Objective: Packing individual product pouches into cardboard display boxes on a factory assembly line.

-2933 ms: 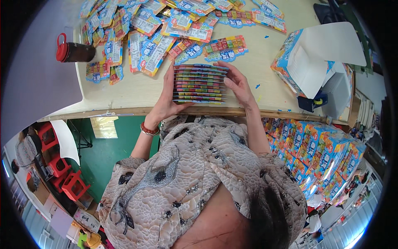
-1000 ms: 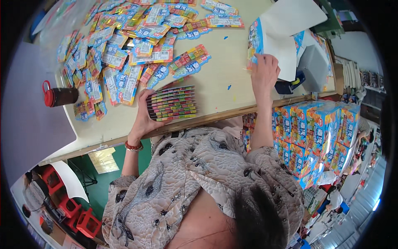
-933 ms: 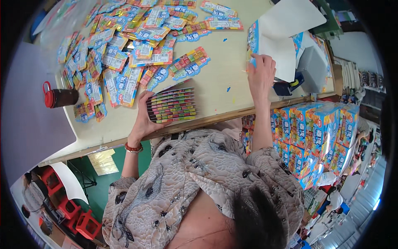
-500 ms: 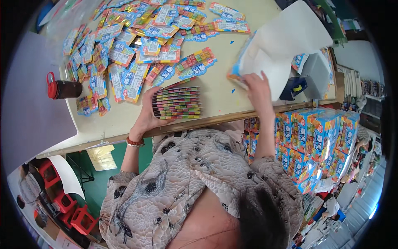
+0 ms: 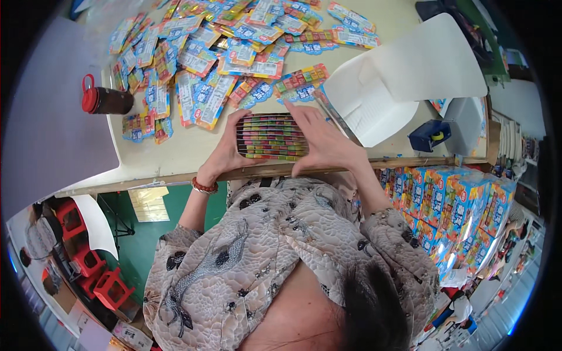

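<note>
A neat stack of colourful candy packs (image 5: pixel 272 137) stands on edge near the front of the table, between my two hands. My left hand (image 5: pixel 227 151) wraps round its left end, thumb low and fingers at the far side. Against the right end presses my right hand (image 5: pixel 325 140), fingers reaching over the far corner and thumb at the near one. Just beyond my right hand, an opened carton with a white inside (image 5: pixel 372 108) lies with its big flap raised. Loose packs of the same kind (image 5: pixel 202 58) are heaped across the far left of the table.
A dark bottle with a red lid (image 5: pixel 109 100) stands at the left. A blue tape dispenser (image 5: pixel 430 136) sits at the right, next to a grey bin (image 5: pixel 468 126). Wrapped cartons (image 5: pixel 448 199) are stacked below the table's right edge; red stools (image 5: pixel 113 288) stand lower left.
My right hand has left the carton and come to the stack's right end. The carton has swung open flatter and lies nearer. The whole view has shifted slightly.
</note>
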The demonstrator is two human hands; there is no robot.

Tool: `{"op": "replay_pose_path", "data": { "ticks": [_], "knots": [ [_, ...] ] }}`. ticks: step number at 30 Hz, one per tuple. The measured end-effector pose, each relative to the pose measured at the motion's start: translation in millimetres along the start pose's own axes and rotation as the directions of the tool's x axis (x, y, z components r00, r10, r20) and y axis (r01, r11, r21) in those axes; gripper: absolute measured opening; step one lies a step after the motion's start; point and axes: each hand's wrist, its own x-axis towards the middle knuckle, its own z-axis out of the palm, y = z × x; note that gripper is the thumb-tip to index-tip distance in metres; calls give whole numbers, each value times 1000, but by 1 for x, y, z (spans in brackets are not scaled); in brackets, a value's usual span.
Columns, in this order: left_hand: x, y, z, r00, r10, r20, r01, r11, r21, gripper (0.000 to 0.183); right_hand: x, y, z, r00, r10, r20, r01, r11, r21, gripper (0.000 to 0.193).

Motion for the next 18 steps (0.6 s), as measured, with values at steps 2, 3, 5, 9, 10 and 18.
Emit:
{"op": "replay_pose_path", "data": {
  "ticks": [2, 3, 5, 9, 10, 18],
  "knots": [
    [0, -2, 2, 1000, -12, 6, 12, 1000, -10, 115, -7, -7, 5, 1000, 6, 4, -6, 995, -96, 129],
    [-2, -1, 1, 1000, -13, 11, 14, 1000, -11, 115, -9, -9, 7, 1000, 12, 9, -10, 981, -196, 126],
    [0, 4, -2, 999, -37, 38, 40, 997, -60, 114, -5, -6, 23, 998, 42, -52, -54, 967, -249, 122],
    [1, -1, -9, 994, -14, 107, 11, 1000, 22, 111, -3, 3, 34, 992, 47, -114, -71, 973, -220, 112],
    [3, -1, -10, 995, 25, 96, -30, 998, 54, 107, -4, 5, 31, 991, 53, -123, -79, 972, -222, 112],
    [0, -8, -4, 997, 54, 57, -59, 995, 76, 95, -48, 29, -9, 937, 345, -52, -324, 915, 241, 80]
  ]
}}
